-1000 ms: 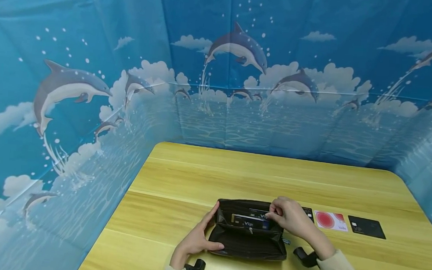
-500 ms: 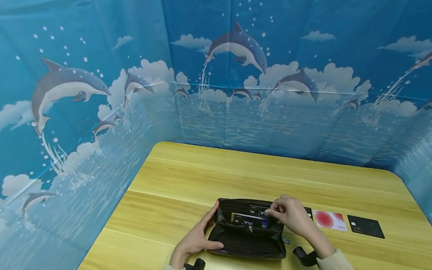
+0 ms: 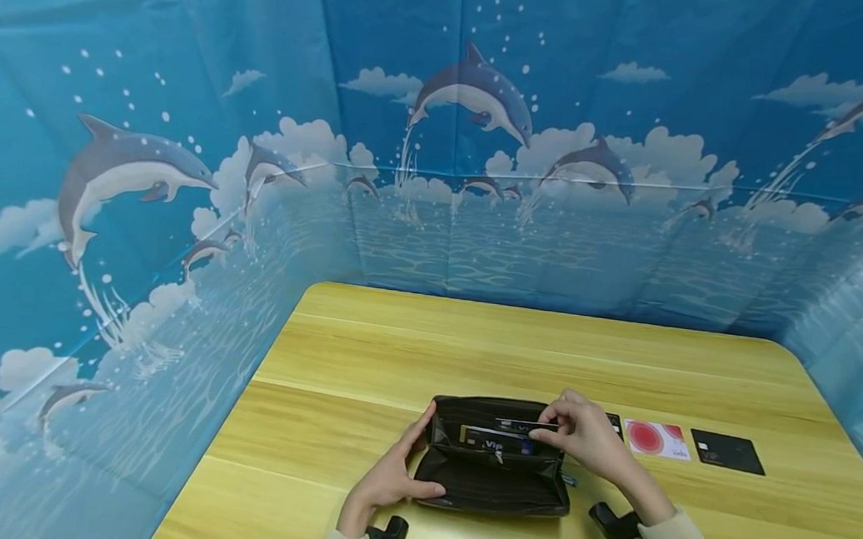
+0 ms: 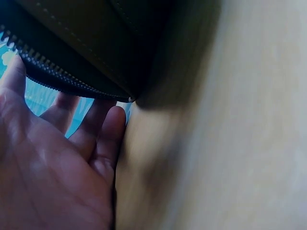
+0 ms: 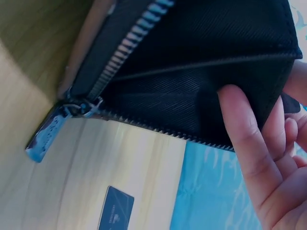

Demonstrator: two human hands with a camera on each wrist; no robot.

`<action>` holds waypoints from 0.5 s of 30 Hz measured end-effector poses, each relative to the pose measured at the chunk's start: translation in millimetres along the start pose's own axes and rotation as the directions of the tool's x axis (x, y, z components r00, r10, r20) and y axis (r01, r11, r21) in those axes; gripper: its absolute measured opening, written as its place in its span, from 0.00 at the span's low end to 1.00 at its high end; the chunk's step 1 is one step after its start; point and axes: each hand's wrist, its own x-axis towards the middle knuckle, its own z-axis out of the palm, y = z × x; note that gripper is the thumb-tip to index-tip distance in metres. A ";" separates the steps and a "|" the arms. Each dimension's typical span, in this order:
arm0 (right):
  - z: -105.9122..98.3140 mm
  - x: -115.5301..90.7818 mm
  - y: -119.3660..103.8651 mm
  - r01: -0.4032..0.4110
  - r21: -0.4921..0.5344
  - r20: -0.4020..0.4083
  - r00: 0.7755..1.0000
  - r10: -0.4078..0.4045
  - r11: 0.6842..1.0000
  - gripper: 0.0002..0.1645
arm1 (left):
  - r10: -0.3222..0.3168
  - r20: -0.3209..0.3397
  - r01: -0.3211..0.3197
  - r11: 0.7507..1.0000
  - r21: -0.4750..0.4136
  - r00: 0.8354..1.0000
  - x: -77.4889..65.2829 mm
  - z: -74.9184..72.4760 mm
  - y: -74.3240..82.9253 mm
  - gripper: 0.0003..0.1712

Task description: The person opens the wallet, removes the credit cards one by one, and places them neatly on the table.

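Pinching a dark card (image 3: 514, 426) in the far part of a spread-open black wallet (image 3: 491, 486) on the desk (image 3: 365, 357), the right hand (image 3: 587, 435) reached over the wallet's right end, while the left hand (image 3: 391, 474) touched its left edge with spread fingers and a red-and-white card (image 3: 657, 440) lay farther right.

Right grip (image 5: 268, 167) against an open black wallet (image 5: 192, 33) with metal zipper pull (image 5: 45, 135); dark card (image 5: 116, 209) on wood (image 5: 62, 191).
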 end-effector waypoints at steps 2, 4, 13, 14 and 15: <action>0.5 -1.2 0.9 0.018 0.020 0.003 1.000 -0.018 1.000 0.11 | -0.001 -0.004 0.001 1.000 0.001 1.000 -0.3 -0.5 0.0 0.62; 1.6 -1.8 1.4 0.035 0.032 -0.005 0.999 -0.035 0.999 0.13 | -0.002 -0.009 0.002 1.000 0.007 1.000 -0.6 -0.7 0.2 0.62; 10.8 -2.8 3.6 0.078 -0.065 -0.160 0.983 -0.087 0.995 0.18 | -0.021 -0.009 0.021 0.999 0.029 1.000 -1.1 0.5 3.5 0.62; 11.4 -2.7 3.6 0.071 -0.066 -0.171 0.982 -0.081 0.995 0.17 | -0.021 -0.006 0.021 0.999 0.025 1.000 -0.9 0.5 3.8 0.62; 11.9 -2.5 3.5 0.061 -0.063 -0.181 0.981 -0.071 0.996 0.17 | -0.020 -0.007 0.020 1.000 0.021 1.000 -0.7 0.5 4.0 0.62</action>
